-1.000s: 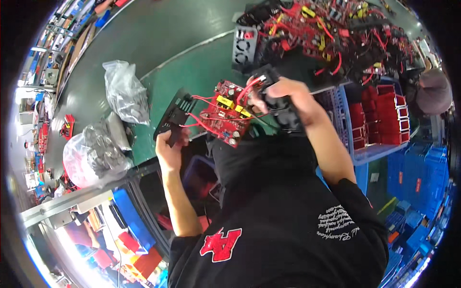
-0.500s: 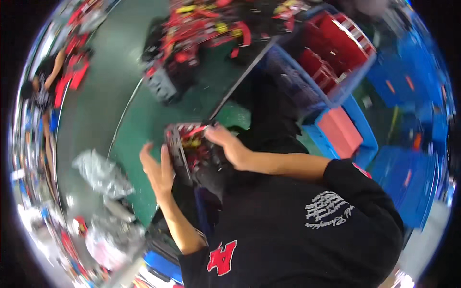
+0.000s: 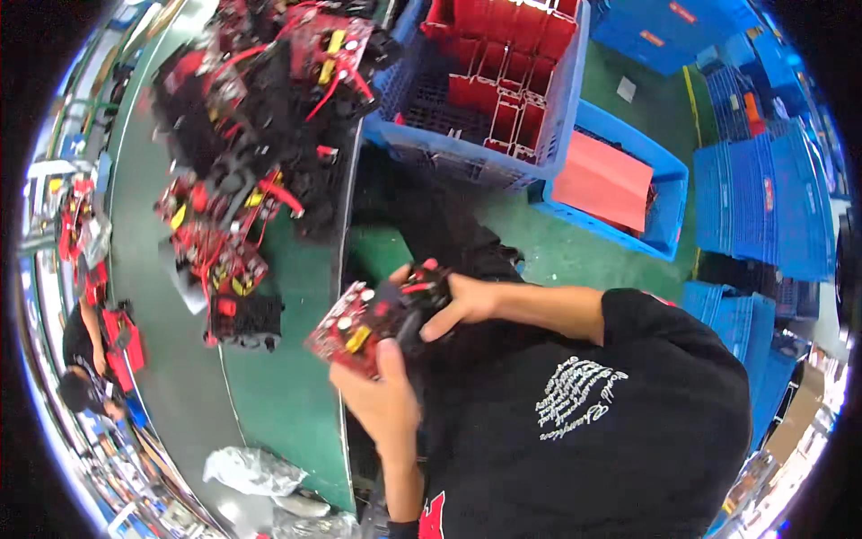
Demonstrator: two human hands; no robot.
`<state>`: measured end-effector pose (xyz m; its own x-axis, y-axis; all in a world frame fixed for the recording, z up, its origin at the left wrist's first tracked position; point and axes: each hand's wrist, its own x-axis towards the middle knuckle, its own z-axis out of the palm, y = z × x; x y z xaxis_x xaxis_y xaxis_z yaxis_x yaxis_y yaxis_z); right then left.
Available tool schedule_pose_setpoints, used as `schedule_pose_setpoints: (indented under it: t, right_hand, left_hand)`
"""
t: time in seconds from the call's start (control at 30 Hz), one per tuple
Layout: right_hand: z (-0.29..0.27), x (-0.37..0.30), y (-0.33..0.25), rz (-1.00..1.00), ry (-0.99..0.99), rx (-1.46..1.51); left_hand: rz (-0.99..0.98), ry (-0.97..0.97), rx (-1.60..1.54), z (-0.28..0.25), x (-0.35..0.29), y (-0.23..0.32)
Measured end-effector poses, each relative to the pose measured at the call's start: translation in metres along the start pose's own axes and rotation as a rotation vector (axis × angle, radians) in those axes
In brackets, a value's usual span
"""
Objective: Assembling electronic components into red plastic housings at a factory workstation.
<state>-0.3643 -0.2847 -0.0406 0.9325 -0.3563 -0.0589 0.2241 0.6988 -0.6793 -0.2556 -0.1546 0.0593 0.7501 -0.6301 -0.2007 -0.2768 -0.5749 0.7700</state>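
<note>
Between my two hands, off the edge of the green table, is a red circuit board (image 3: pixel 347 331) with a yellow component and white bits on it. My left hand (image 3: pixel 382 404) grips its near edge, thumb on top. My right hand (image 3: pixel 467 304) is closed around a black part (image 3: pixel 422 301) with a short red wire, at the board's right end. The black part seems joined to the board, though the fingers hide where they meet.
Similar boards and black parts (image 3: pixel 260 135) are heaped at the table's far end. A nearer board assembly (image 3: pixel 224 256) and clear plastic bags (image 3: pixel 254 472) lie on the green table (image 3: pixel 292 386). Rightward stand a blue crate (image 3: pixel 467 157) holding red boards and a blue bin (image 3: pixel 669 211).
My left hand was spread beside the board and now grips it. My right hand has closed around the black part. The board has turned, and the view has swung, bringing more of the table in.
</note>
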Motion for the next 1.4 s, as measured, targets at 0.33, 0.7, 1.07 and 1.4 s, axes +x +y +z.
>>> schedule_pose_setpoints:
  t: [0.33,0.7,1.07,1.4]
  right_hand:
    - [-0.169,-0.166,-0.066,-0.517,0.721,0.612]
    - [-0.183,-0.24,-0.07,-0.752,0.598,0.584]
    - [-0.194,-0.192,-0.047,-0.507,0.487,0.758]
    - [-0.139,-0.169,-0.09,-0.755,0.267,0.699]
  left_hand:
    - [0.438,-1.081,-0.167,0.185,0.084,0.156]
    - [0.656,-0.727,0.947,0.455,0.268,0.067]
    - [0.641,-0.662,0.854,0.45,0.251,0.062]
    - [0.791,-0.089,0.27,0.122,0.103,0.142]
